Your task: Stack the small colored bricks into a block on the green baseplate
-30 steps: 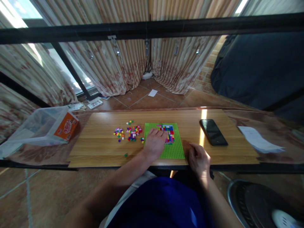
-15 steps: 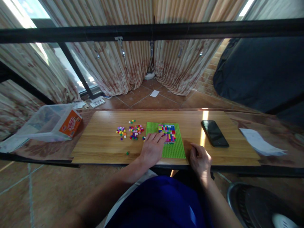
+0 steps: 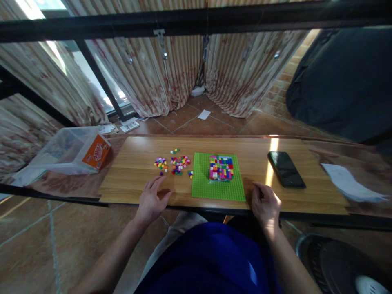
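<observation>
A green baseplate (image 3: 214, 188) lies on the wooden table (image 3: 134, 157), with a patch of many-coloured small bricks (image 3: 221, 167) built on its far half. Loose small bricks (image 3: 179, 164) lie in little heaps left of the plate. My left hand (image 3: 152, 199) rests on the table near the front edge, below the loose bricks, with its fingers stretched out and its thumb apart; nothing shows in it. My right hand (image 3: 265, 204) sits at the front edge just right of the plate, its fingers curled in, with nothing visible in them.
A black phone (image 3: 286, 169) lies right of the plate and a white paper (image 3: 349, 182) lies farther right. A clear plastic bag holding an orange box (image 3: 96, 152) sits at the left end. A black bar (image 3: 196, 24) crosses overhead. A fan (image 3: 337, 261) stands at the lower right.
My left hand has left the baseplate and moved left and toward me onto the bare table, uncovering the built bricks. The right hand has stayed put.
</observation>
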Available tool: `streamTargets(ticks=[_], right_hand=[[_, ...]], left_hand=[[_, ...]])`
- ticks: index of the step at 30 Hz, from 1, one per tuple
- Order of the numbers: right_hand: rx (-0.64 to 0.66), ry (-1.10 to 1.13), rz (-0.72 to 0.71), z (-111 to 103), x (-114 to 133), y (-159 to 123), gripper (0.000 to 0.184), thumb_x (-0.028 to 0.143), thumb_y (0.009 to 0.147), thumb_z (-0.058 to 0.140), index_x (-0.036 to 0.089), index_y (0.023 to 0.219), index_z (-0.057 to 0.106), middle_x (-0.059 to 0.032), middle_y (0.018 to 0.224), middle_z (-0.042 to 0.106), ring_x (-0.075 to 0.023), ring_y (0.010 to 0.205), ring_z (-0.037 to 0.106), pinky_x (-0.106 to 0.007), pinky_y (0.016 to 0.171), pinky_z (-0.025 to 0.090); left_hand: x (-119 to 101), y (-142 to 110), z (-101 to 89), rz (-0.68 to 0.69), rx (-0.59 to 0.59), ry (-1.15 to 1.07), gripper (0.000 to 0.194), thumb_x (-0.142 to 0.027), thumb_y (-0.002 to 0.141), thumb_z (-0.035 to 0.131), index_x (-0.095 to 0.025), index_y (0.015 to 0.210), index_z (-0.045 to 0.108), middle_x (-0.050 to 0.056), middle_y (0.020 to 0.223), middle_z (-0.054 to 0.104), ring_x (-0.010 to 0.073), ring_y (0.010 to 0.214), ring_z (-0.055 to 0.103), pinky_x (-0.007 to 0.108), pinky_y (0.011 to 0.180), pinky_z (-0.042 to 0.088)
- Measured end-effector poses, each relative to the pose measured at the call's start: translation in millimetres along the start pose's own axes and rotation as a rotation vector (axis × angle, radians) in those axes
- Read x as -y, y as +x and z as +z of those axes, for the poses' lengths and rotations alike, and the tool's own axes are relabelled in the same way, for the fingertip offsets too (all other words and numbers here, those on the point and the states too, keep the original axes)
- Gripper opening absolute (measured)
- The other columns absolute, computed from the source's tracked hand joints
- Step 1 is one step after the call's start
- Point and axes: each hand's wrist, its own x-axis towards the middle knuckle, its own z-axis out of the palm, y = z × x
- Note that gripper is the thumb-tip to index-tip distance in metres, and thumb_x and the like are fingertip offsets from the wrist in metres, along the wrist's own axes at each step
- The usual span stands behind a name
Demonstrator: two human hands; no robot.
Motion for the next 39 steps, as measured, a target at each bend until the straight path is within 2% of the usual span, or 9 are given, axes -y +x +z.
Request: streamTargets(ticks=[6,9,13,18,23,26,30,35,39], right_hand=[[0.002,-0.003,0.004,-2,1,0,0.031,0.037,0.092,0.047,0.017,0.092,0.071,-0.0093,0.087,0.072,-0.0196,0.073,0.064,-0.031,0.071,0.050],[0.000,-0.010,0.010,-2,2,0,0.032,0.037,0.092,0.047,0.017,0.093,0.071,-0.0096,0.087,0.072,-0.0194,0.073,0.064,-0.031,0.071,0.050],[-0.004,-0.018,0.012,-2,2,-1,0.032,0.036,0.092,0.046,0.016,0.093,0.071,-0.0098,0.088,0.072,-0.0196,0.074,0.064,-0.031,0.072,0.050],[-0.016,-0.007,0.007,-1,0,-1,0.032,0.038,0.092,0.048,0.017,0.092,0.071,-0.0096,0.086,0.071,-0.0199,0.074,0.064,-0.032,0.072,0.050],[-0.011,0.007,0.028,0,0,-2,0.031,0.037,0.092,0.048,0.017,0.093,0.071,-0.0095,0.088,0.072,-0.0199,0.073,0.065,-0.031,0.070,0.050],[-0.004,0.018,0.023,0,0,-2,0.032,0.038,0.092,0.047,0.017,0.093,0.071,-0.0096,0.089,0.072,-0.0203,0.076,0.065,-0.031,0.071,0.050],[-0.001,0.022,0.026,1,0,-2,0.032,0.039,0.092,0.047,0.017,0.093,0.070,-0.0093,0.088,0.072,-0.0201,0.075,0.065,-0.031,0.072,0.050],[-0.002,0.044,0.018,1,2,-1,0.032,0.039,0.092,0.046,0.018,0.094,0.070,-0.0092,0.091,0.072,-0.0203,0.079,0.066,-0.032,0.075,0.051],[-0.014,0.071,0.033,3,3,-1,0.031,0.039,0.092,0.047,0.018,0.094,0.070,-0.0085,0.089,0.071,-0.0196,0.079,0.066,-0.031,0.076,0.051]], left_hand=[[-13,3,14.7,0.018,0.039,-0.008,0.035,-0.033,0.080,0.060,-0.019,0.113,0.061,0.010,0.112,0.064,0.0268,0.108,0.059,0.043,0.097,0.048],[-17,5,11.6,0.027,0.054,0.005,0.034,-0.030,0.079,0.060,-0.019,0.111,0.062,0.010,0.110,0.064,0.0267,0.107,0.059,0.043,0.097,0.049],[-12,3,3.3,-0.013,0.083,0.012,0.030,-0.027,0.077,0.060,-0.018,0.105,0.064,0.009,0.106,0.065,0.0264,0.103,0.060,0.042,0.094,0.050],[-7,1,0.2,0.008,0.155,-0.028,0.015,-0.023,0.080,0.055,-0.021,0.089,0.067,0.006,0.091,0.067,0.0225,0.091,0.062,0.039,0.087,0.052],[-15,5,0.4,-0.025,0.172,-0.035,0.015,-0.023,0.084,0.051,-0.021,0.083,0.066,0.005,0.088,0.067,0.0210,0.086,0.063,0.037,0.083,0.052],[-27,10,3.7,-0.078,0.141,-0.133,0.016,-0.024,0.086,0.049,-0.020,0.087,0.065,0.005,0.088,0.068,0.0198,0.083,0.064,0.035,0.079,0.052],[-51,20,17.5,-0.112,0.109,-0.379,0.015,-0.024,0.086,0.050,-0.020,0.089,0.063,0.002,0.085,0.069,0.0165,0.079,0.066,0.029,0.073,0.052],[-86,43,39.6,-0.116,0.086,-0.661,0.007,-0.018,0.078,0.058,-0.018,0.080,0.065,0.001,0.078,0.069,0.0139,0.073,0.065,0.026,0.072,0.053],[-111,63,46.8,-0.045,0.099,-0.736,0.009,-0.015,0.079,0.059,-0.018,0.079,0.068,0.001,0.080,0.071,0.0138,0.075,0.066,0.026,0.072,0.054]])
